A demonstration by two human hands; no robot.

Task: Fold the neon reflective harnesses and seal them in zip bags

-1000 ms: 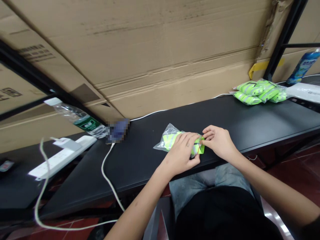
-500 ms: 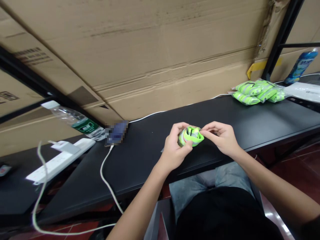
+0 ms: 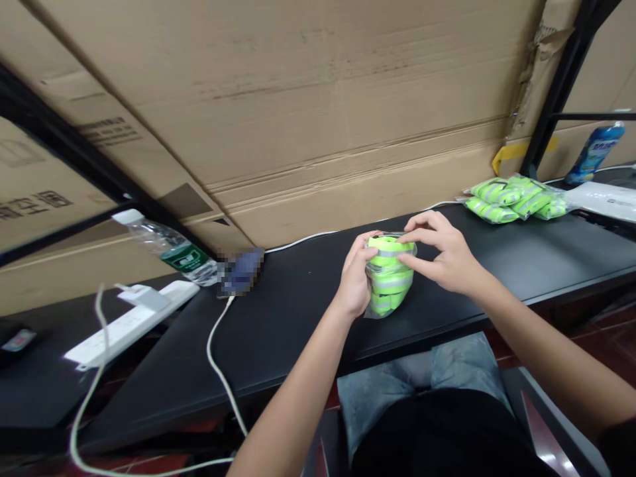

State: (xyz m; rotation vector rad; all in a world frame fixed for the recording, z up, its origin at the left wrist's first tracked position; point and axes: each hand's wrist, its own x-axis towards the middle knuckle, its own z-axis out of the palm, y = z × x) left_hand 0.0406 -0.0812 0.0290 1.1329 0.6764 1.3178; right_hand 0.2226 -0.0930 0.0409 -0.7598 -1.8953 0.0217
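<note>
In the head view, a neon-green fabric bundle (image 3: 390, 283) with silver reflective stripes sits folded in a clear plastic bag (image 3: 380, 313), upright over the table's front part. My left hand (image 3: 355, 275) is closed round the bag's left side, thumb across the front near the top. At the upper right, my right hand (image 3: 440, 255) has its thumb and fingertips on the bag's mouth and the top of the bundle. Its fingers are bent and slightly apart. Exactly how much plastic sits between those fingertips is hard to see.
Several bagged neon-green bundles (image 3: 517, 199) lie at the back right, beside a white packet (image 3: 603, 201) and a blue bottle (image 3: 596, 156). Leftward are a water bottle (image 3: 169, 248), a phone (image 3: 243, 271), a white power strip (image 3: 134, 324) and a cable (image 3: 213, 361). Cardboard (image 3: 322, 119) lines the back.
The bundle, seen end-on before, now stands with its striped side and bag showing. My right hand has moved from its right edge to above its top right. The view has shifted slightly.
</note>
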